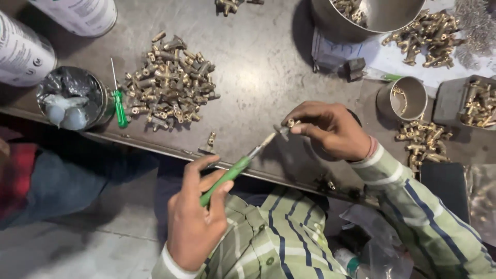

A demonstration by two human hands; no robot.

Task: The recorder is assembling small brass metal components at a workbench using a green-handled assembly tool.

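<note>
My left hand (194,219) grips a green-handled screwdriver (227,178) near the table's front edge, with its tip pointing up and right. That tip touches a small brass fitting (288,125), which is pinched in the fingers of my right hand (330,129) just above the grey metal table (258,67). A single brass fitting (210,140) lies on the table just left of the screwdriver tip. Both of my sleeves are green and white striped.
A big heap of brass fittings (168,85) lies at left centre, with a second green screwdriver (120,106) and a tin of white paste (72,98) beside it. A steel bowl (372,15), small steel cup (403,98) and more fittings (429,36) are at right. Another person's leg (62,181) is at left.
</note>
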